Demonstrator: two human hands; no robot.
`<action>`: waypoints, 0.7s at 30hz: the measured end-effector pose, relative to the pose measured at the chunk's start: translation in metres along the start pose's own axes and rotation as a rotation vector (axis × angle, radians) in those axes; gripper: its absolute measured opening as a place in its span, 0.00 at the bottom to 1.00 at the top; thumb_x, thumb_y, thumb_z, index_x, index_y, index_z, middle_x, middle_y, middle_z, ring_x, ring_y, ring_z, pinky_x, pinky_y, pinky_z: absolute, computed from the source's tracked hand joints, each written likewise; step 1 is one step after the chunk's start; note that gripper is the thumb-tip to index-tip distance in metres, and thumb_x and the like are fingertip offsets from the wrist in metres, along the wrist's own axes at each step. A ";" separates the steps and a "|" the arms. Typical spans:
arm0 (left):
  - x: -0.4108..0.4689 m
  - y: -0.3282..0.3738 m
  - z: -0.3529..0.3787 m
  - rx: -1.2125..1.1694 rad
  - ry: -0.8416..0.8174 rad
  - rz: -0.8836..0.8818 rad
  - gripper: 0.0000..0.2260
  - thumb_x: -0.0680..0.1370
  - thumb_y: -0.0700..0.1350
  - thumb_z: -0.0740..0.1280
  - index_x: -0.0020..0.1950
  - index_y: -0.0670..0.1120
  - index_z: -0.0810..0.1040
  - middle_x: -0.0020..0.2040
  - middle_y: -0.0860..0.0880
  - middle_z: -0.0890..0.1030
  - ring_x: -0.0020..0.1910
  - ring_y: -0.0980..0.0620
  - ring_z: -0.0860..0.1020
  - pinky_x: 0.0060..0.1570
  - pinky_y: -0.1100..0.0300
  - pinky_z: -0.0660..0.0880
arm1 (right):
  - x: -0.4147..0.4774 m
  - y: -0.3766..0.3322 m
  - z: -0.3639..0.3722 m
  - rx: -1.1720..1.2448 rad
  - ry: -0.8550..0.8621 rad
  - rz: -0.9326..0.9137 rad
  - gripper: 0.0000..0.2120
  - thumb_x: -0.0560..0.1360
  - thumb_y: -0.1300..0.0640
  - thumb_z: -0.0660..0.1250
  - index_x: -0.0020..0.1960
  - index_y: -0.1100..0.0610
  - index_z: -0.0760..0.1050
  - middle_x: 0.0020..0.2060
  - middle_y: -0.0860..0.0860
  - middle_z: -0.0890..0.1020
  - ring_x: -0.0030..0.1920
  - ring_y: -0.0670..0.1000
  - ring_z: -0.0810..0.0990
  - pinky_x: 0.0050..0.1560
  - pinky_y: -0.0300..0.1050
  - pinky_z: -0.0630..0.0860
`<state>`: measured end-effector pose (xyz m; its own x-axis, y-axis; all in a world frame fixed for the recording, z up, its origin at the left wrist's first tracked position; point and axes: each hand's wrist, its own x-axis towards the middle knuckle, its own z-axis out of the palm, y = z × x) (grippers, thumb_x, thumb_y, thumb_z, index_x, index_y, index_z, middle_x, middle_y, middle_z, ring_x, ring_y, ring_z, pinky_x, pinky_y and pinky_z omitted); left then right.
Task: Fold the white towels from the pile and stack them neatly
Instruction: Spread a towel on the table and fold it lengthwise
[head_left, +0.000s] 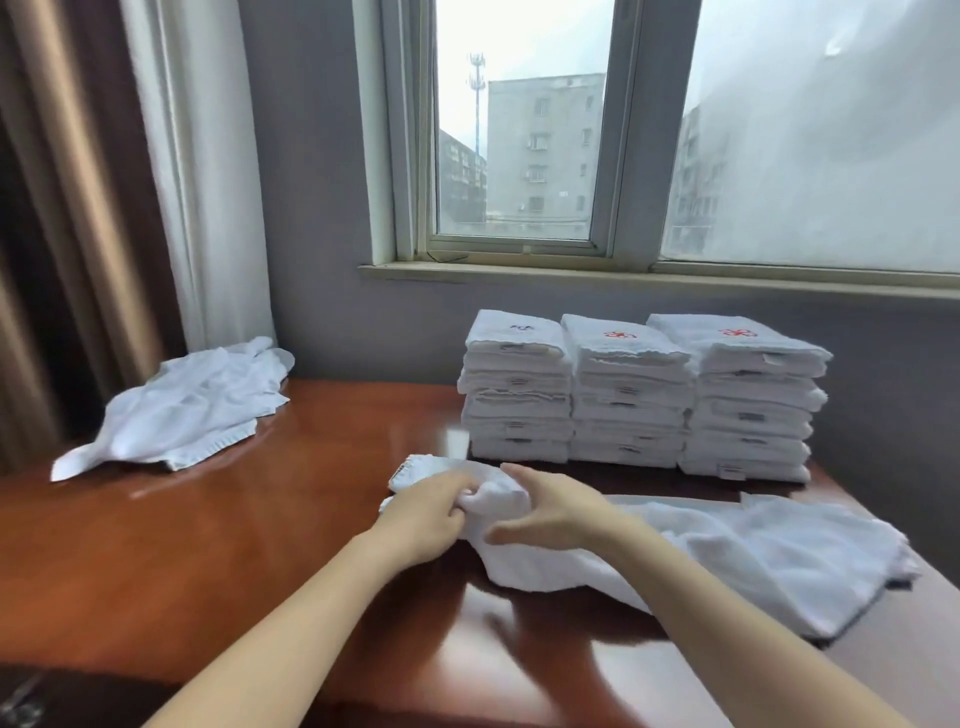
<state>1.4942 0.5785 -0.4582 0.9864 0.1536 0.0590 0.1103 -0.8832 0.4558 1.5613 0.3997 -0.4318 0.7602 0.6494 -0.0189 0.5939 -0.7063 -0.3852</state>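
Pile of unfolded white towels (176, 410) far left on tabletop (234, 545), loose and crumpled, up against the curtain (197, 182). Centre: left hand (426, 519), fingers curled tight on the bunched end of the working towel (727, 551). Right hand (550, 512) just beside it, fingers and thumb closed round the same bunch. Rest of towel spread flat to the right, far corner reaching the tabletop edge. Behind it: three stacks of folded towels (628, 400), side by side, touching.

Risks, judged:
- bunched end not squared before folding, giving a crooked fold
- far corner dragged off the edge if pulled
- stacks nudged askew, owing to close spacing

Markings: red emblems (621, 335) on top of middle and right stacks, dark emblem (522, 328) on left stack, small tags (748, 417) on folded edges. None legible.
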 end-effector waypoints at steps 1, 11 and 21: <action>-0.001 -0.005 0.001 0.016 0.016 0.000 0.15 0.78 0.44 0.57 0.61 0.57 0.75 0.57 0.56 0.79 0.57 0.50 0.76 0.56 0.52 0.74 | 0.003 -0.005 0.007 -0.025 -0.034 0.002 0.40 0.71 0.40 0.69 0.78 0.50 0.60 0.73 0.47 0.69 0.71 0.50 0.69 0.64 0.46 0.70; -0.004 -0.015 -0.030 -0.244 0.103 0.069 0.24 0.70 0.74 0.57 0.41 0.54 0.71 0.37 0.60 0.76 0.35 0.57 0.74 0.38 0.55 0.69 | 0.003 0.003 -0.029 0.897 0.087 -0.063 0.15 0.80 0.62 0.58 0.53 0.52 0.82 0.47 0.51 0.85 0.46 0.47 0.82 0.48 0.43 0.78; -0.018 -0.003 -0.073 -0.535 0.199 0.041 0.18 0.75 0.59 0.63 0.41 0.44 0.73 0.36 0.53 0.75 0.36 0.55 0.72 0.38 0.58 0.69 | 0.014 -0.016 -0.047 0.904 0.240 -0.245 0.17 0.80 0.56 0.58 0.45 0.42 0.82 0.40 0.41 0.84 0.40 0.40 0.81 0.39 0.35 0.77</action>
<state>1.4678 0.6103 -0.3958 0.9410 0.2498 0.2284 -0.0560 -0.5505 0.8329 1.5754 0.4065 -0.3823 0.7355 0.6039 0.3072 0.3922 -0.0098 -0.9198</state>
